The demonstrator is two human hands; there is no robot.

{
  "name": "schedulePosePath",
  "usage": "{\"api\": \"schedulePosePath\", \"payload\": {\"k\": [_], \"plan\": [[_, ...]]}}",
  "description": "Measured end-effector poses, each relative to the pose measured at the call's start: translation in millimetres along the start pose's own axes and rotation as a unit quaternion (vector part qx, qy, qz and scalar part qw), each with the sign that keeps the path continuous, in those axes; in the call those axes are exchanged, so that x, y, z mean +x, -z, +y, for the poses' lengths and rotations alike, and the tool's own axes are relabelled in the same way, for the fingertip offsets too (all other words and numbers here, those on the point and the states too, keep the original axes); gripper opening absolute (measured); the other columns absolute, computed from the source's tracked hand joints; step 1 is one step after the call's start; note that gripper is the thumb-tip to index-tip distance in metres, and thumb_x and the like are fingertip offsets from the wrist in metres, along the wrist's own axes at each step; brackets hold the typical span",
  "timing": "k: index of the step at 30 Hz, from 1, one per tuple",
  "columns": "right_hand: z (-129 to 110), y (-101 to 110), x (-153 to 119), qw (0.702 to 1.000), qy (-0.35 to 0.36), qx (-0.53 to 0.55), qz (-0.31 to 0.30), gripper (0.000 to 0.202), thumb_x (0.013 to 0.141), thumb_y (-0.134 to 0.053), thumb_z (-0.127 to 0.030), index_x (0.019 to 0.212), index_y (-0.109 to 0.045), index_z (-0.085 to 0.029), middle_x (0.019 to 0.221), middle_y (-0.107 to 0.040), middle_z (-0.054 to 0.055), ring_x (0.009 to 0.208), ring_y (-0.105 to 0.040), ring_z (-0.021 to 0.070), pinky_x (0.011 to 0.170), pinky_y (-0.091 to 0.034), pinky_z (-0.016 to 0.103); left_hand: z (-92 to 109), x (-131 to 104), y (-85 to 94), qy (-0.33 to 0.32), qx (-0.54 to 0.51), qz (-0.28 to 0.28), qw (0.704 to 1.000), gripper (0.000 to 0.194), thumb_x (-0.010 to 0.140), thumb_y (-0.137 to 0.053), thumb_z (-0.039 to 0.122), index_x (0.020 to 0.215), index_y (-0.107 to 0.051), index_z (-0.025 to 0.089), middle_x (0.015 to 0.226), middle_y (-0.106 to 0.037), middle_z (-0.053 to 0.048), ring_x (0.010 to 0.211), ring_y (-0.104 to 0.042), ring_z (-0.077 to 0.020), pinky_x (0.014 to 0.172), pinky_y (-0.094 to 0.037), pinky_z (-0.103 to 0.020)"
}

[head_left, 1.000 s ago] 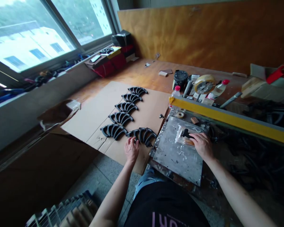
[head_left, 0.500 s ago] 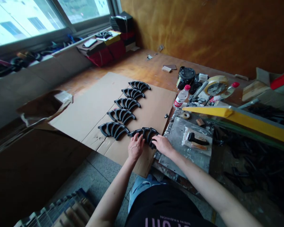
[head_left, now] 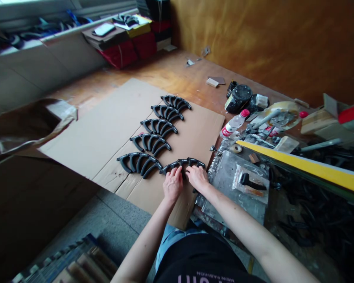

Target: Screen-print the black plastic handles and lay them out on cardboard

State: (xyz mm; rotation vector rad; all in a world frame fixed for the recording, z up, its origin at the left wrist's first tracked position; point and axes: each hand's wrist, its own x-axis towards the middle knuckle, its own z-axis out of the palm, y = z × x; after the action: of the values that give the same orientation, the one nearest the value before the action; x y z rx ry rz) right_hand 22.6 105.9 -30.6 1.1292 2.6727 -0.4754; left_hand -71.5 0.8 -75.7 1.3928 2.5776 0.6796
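Note:
Black curved handle-like parts lie in fan-shaped groups on a flat cardboard sheet (head_left: 103, 114). Several groups form a slanting column, from the far fan (head_left: 176, 102) to the near fan (head_left: 140, 162). To the right of the near fan is another row of black curved parts (head_left: 183, 160), partly hidden by my hands. My left hand (head_left: 172, 184) is closed, its fingertips pinching a part at the middle of this row. Close beside it, my right hand (head_left: 197, 177) is also closed, with bent fingers on a neighbouring part. Both hands partly cover what they hold.
A metal plate (head_left: 224, 184) with a bagged black part (head_left: 252, 182) lies to the right. Beyond it stand a red-capped bottle (head_left: 234, 124), black jars (head_left: 238, 98) and a yellow-edged bar (head_left: 301, 167). An open cardboard box (head_left: 59, 114) is at the left.
My right hand has moved left along the row, closer to my left hand. The camera view has tilted down and shifted slightly.

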Motion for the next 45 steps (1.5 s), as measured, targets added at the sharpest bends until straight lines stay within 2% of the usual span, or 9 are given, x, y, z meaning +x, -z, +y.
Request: {"api": "schedulePosePath", "payload": {"k": [5, 16, 19, 24, 29, 34, 39, 42, 45], "plan": [[12.2, 6.9, 5.1, 1.000, 0.012, -0.024, 0.002, 0.028, 0.098, -0.043, -0.033, 0.105, -0.068, -0.022, 0.103, -0.068, 0.008, 0.101, -0.057, 0.0236, 0.086, -0.041, 0.034, 5.0, 1.8, -1.4, 0.024, -0.004, 0.014, 1.000, 0.042, 0.096, -0.038, 0.029, 0.133, -0.059, 0.026, 0.126, -0.064, -0.008, 0.099, -0.058, -0.0260, 0.082, -0.052, -0.036], [10.1, 9.8, -2.7, 0.998, 0.065, 0.007, -0.015, 0.030, 0.096, -0.048, -0.028, 0.122, -0.063, -0.028, 0.109, -0.066, 0.006, 0.098, -0.055, 0.0220, 0.089, -0.042, 0.034, 9.6, 1.7, 1.4, 0.022, -0.060, 0.005, 0.998, 0.042, 0.094, -0.045, 0.030, 0.133, -0.055, 0.019, 0.127, -0.062, -0.013, 0.112, -0.058, -0.0258, 0.095, -0.050, -0.037], [2.4, 14.0, -8.7, 0.999, 0.048, -0.004, 0.008, 0.038, 0.095, -0.050, -0.032, 0.132, -0.056, -0.029, 0.115, -0.063, 0.009, 0.105, -0.051, 0.0261, 0.089, -0.043, 0.037, 7.2, 0.1, 1.3, 0.016, -0.085, 0.006, 0.996, 0.040, 0.095, -0.043, 0.030, 0.132, -0.056, 0.020, 0.127, -0.062, -0.012, 0.112, -0.058, -0.0248, 0.097, -0.050, -0.038], [-20.0, 8.0, -13.8, 0.999, 0.022, 0.013, 0.023, 0.043, 0.089, -0.059, -0.034, 0.131, -0.054, -0.025, 0.125, -0.052, 0.014, 0.118, -0.042, 0.0302, 0.093, -0.045, 0.042, -3.8, -7.0, -2.9, -0.014, -0.115, 0.021, 0.993, 0.041, 0.096, -0.039, 0.022, 0.133, -0.056, 0.019, 0.134, -0.057, -0.013, 0.116, -0.055, -0.0245, 0.101, -0.047, -0.041], [-33.5, -1.8, -13.2, 0.999, 0.013, 0.028, 0.027, 0.041, 0.094, -0.048, -0.032, 0.134, -0.051, -0.026, 0.142, -0.038, 0.014, 0.121, -0.040, 0.0313, 0.092, -0.046, 0.044, -11.1, -12.0, -8.5, -0.001, -0.154, 0.048, 0.987, 0.041, 0.097, -0.038, 0.023, 0.135, -0.054, 0.019, 0.134, -0.057, -0.014, 0.121, -0.053, -0.0248, 0.104, -0.045, -0.044], [-41.1, -6.4, -8.6, 1.000, 0.018, 0.004, -0.007, 0.036, 0.096, -0.038, -0.027, 0.127, -0.058, -0.027, 0.130, -0.050, 0.014, 0.115, -0.043, 0.0327, 0.088, -0.047, 0.049, -14.3, -13.2, -8.2, 0.012, -0.192, 0.054, 0.980, 0.043, 0.098, -0.038, 0.031, 0.138, -0.049, 0.019, 0.135, -0.055, -0.013, 0.127, -0.050, -0.0225, 0.110, -0.041, -0.043], [-42.9, -10.2, -0.8, 1.000, -0.003, -0.012, -0.012, 0.033, 0.096, -0.039, -0.022, 0.120, -0.060, -0.028, 0.120, -0.055, 0.011, 0.112, -0.045, 0.0312, 0.081, -0.048, 0.043, -13.5, -17.9, -2.2, -0.004, -0.187, 0.041, 0.981, 0.045, 0.098, -0.039, 0.032, 0.141, -0.046, 0.019, 0.141, -0.051, -0.013, 0.130, -0.048, -0.0223, 0.108, -0.043, -0.040], [-39.3, -7.6, -1.4, 1.000, 0.009, 0.001, -0.003, 0.022, 0.094, -0.049, -0.029, 0.111, -0.063, -0.029, 0.116, -0.059, 0.009, 0.111, -0.047, 0.0299, 0.081, -0.049, 0.041, -16.0, -29.9, 1.9, -0.036, -0.158, 0.052, 0.986, 0.047, 0.096, -0.044, 0.030, 0.143, -0.043, 0.023, 0.146, -0.047, -0.013, 0.132, -0.047, -0.0235, 0.104, -0.048, -0.039], [-34.5, 0.3, -0.3, 0.999, 0.004, 0.033, 0.039, 0.024, 0.088, -0.059, -0.045, 0.105, -0.065, -0.029, 0.113, -0.061, 0.007, 0.111, -0.049, 0.0299, 0.084, -0.050, 0.042, -27.2, -43.6, 1.0, -0.099, -0.152, 0.114, 0.977, 0.050, 0.094, -0.048, 0.025, 0.143, -0.041, 0.027, 0.138, -0.052, -0.013, 0.127, -0.051, -0.0243, 0.102, -0.049, -0.043]]}}
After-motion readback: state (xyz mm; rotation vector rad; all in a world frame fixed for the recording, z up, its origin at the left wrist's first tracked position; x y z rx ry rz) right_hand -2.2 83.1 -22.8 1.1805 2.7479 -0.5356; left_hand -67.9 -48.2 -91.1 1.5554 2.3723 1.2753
